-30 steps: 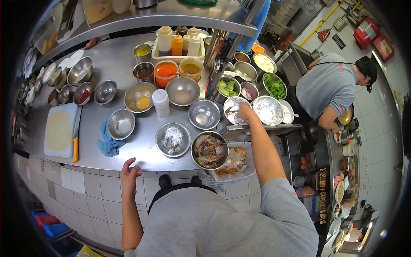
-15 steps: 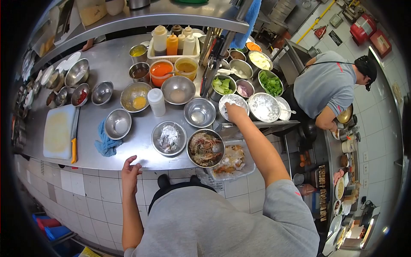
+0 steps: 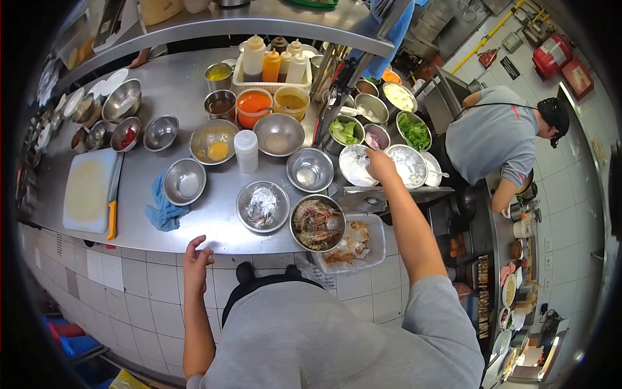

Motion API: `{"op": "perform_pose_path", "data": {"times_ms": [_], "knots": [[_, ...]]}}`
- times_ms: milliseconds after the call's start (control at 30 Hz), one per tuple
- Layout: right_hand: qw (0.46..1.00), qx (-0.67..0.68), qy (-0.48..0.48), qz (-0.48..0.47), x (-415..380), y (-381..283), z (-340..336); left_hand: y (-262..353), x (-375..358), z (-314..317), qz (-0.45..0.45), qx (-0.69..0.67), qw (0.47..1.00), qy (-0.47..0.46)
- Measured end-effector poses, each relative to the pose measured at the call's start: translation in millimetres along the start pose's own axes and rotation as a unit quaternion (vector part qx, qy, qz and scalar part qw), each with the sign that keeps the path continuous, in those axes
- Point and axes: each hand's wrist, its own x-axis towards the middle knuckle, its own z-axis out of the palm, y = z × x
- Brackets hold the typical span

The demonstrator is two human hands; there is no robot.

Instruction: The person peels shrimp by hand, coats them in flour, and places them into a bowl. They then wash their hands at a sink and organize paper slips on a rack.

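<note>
My right hand is at the right rim of a metal bowl of white powder, fingers closed over the edge. A second bowl of white powder stands just right of it. Beside the counter's front edge, my left hand hangs with loosely bent fingers apart, holding nothing. Between my hands are a bowl with powder-coated pieces and a bowl of shrimp heads and shells. Behind them sits a metal bowl with a little pale content.
A cutting board and yellow-handled knife lie left, near a blue cloth. A white squeeze bottle stands mid-counter. A plastic tub of scraps is at the front edge. Another person works at right.
My right hand has come out of the powder in the left bowl to its right rim. The view has shifted slightly. My left hand stays about the same.
</note>
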Motion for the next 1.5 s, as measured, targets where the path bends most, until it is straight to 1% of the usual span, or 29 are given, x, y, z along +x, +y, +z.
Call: {"op": "perform_pose_path", "data": {"times_ms": [100, 133, 200, 233, 333, 400, 467, 533, 667, 700, 733, 800, 833, 867, 900, 933, 1000, 1033, 1133, 1167, 1200, 1233, 1267, 1300, 1333, 1400, 1433, 1467, 1500], "knots": [[0.991, -0.129, -0.003, -0.021, 1.8, -16.8, -17.0, 3.1, 1.2, -0.8, 0.000, 0.005, 1.000, -0.002], [0.991, -0.129, -0.004, -0.021, 6.2, -22.2, -11.7, 3.5, 1.4, -1.3, 0.000, 0.008, 1.000, -0.005], [0.965, -0.248, -0.074, -0.049, 17.4, -33.8, 4.5, 1.2, 3.6, -1.6, -0.004, 0.012, 1.000, -0.015], [0.965, -0.226, -0.037, -0.125, 23.3, -47.4, 18.1, 1.2, 4.3, -3.9, -0.007, 0.014, 1.000, -0.021], [0.987, -0.136, -0.034, -0.082, 30.9, -55.0, 38.6, 3.1, -0.4, -9.0, 0.002, 0.018, 1.000, -0.020], [0.988, -0.121, -0.029, -0.092, 30.9, -47.4, 45.9, -0.1, -3.7, -16.8, 0.000, 0.015, 1.000, -0.011], [0.989, -0.108, -0.020, -0.098, 30.7, -34.8, 42.7, -3.8, -2.8, -21.1, 0.002, 0.010, 1.000, -0.008], [0.992, -0.089, -0.016, -0.089, 22.6, -35.7, 19.3, -7.8, -2.7, -26.7, -0.007, 0.002, 1.000, -0.002], [0.997, 0.068, 0.028, 0.005, 12.9, -4.8, -13.2, -4.4, -0.3, -25.8, 0.001, 0.007, 1.000, -0.010], [0.988, 0.151, 0.033, -0.006, 19.4, 19.7, -5.7, -3.8, 1.2, -24.5, 0.002, 0.011, 1.000, -0.012], [0.974, 0.218, 0.058, 0.020, 5.1, 18.9, -18.5, -3.1, 2.3, -22.8, 0.002, 0.014, 1.000, -0.014], [0.905, 0.420, 0.027, 0.057, -1.3, 33.6, -15.1, 0.3, 3.6, -15.4, 0.006, 0.010, 1.000, -0.012], [0.904, 0.422, 0.028, 0.059, -7.9, 33.3, -16.7, 2.5, 3.8, -11.7, 0.009, 0.007, 1.000, -0.007], [0.841, 0.535, 0.018, 0.082, -15.9, 33.5, -17.6, 3.4, 4.2, -9.0, 0.009, 0.009, 1.000, -0.007], [0.762, 0.639, 0.006, 0.104, -21.9, 32.6, -17.7, 3.0, 4.9, -6.6, 0.013, 0.010, 1.000, -0.012], [0.760, 0.642, 0.003, 0.106, -23.6, 35.2, -16.2, 2.2, 5.0, -4.7, 0.015, 0.012, 1.000, -0.015], [0.689, 0.718, -0.060, 0.082, -22.8, 35.2, -9.9, 1.1, 6.1, -2.2, 0.013, 0.021, 1.000, -0.016], [0.673, 0.732, -0.083, 0.062, -25.8, 19.8, -19.6, -0.4, 5.7, -3.8, 0.013, 0.026, 0.999, -0.019], [0.688, 0.715, -0.125, 0.022, -31.7, -42.7, -32.6, 2.8, 2.0, -2.6, 0.019, 0.032, 0.999, -0.025], [0.701, 0.699, -0.139, 0.002, -29.3, -60.5, -24.0, 1.8, 0.0, -2.9, 0.017, 0.039, 0.999, -0.016], [0.721, 0.676, -0.147, 0.014, -25.7, -75.5, -5.4, 0.8, 0.4, -0.9, 0.011, 0.028, 0.999, -0.017], [0.735, 0.653, -0.182, -0.006, -28.7, -103.3, -2.7, 0.4, 0.6, 1.0, 0.004, 0.017, 1.000, -0.022], [0.813, 0.551, -0.174, -0.070, -22.7, -123.7, 17.8, 0.9, -0.5, 2.4, 0.003, 0.019, 1.000, -0.023], [0.838, 0.513, -0.177, -0.057, -27.0, -147.4, 30.9, 1.7, -2.0, 4.1, -0.003, 0.018, 1.000, -0.019], [0.829, 0.506, -0.236, -0.046, -52.3, -188.7, -17.1, 2.6, -3.1, 5.8, -0.009, 0.019, 1.000, -0.014], [0.790, 0.538, -0.262, -0.135, -34.9, -206.6, 62.6, 4.1, -4.7, 9.0, -0.014, 0.018, 1.000, -0.018], [0.867, 0.431, -0.195, -0.159, -38.0, -219.0, 72.8, 4.2, -5.2, 10.5, -0.019, 0.015, 1.000, -0.020], [0.925, 0.314, -0.124, -0.177, -43.3, -227.6, 78.8, 3.4, -5.2, 11.2, -0.019, 0.017, 0.999, -0.025], [0.938, 0.284, -0.080, -0.181, -46.9, -229.9, 76.5, 2.0, -4.6, 11.8, -0.021, 0.032, 0.999, -0.032]]}}
